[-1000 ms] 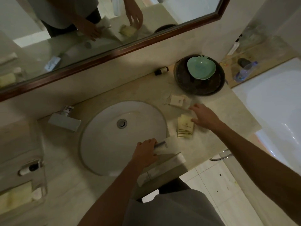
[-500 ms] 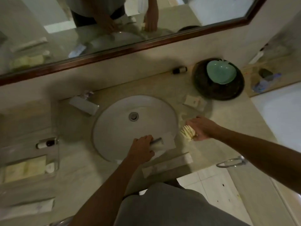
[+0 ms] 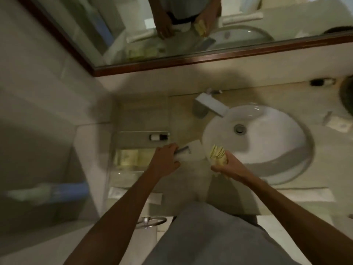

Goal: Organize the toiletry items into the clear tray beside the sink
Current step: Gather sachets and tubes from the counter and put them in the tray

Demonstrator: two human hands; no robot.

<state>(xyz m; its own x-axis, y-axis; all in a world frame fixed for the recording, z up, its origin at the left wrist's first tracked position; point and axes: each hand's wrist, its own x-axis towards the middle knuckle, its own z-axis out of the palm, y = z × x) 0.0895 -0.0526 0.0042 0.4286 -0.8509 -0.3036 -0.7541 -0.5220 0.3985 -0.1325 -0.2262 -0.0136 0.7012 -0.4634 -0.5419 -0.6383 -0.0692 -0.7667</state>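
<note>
The clear tray (image 3: 133, 133) lies on the counter left of the sink (image 3: 267, 134), holding a small dark-capped bottle (image 3: 159, 137) and pale yellow packets (image 3: 128, 156). My left hand (image 3: 165, 160) hovers at the tray's right edge, shut on a white sachet with a dark slim item (image 3: 188, 151) in it. My right hand (image 3: 227, 166) is over the sink's left rim, shut on a stack of yellow packets (image 3: 216, 153). A white packet (image 3: 338, 124) and a small dark bottle (image 3: 321, 82) lie on the counter right of the sink.
A chrome tap (image 3: 210, 107) stands behind the sink. A long white packet (image 3: 305, 195) lies along the counter's front edge, another white packet (image 3: 122, 193) in front of the tray. A dark bowl (image 3: 348, 98) sits far right. A towel ring (image 3: 152, 221) hangs below the counter. The mirror (image 3: 191, 25) is above.
Both hands have moved left, from the counter right of the sink to the tray side. My right hand picked up the yellow packets and carries them; the view swung left.
</note>
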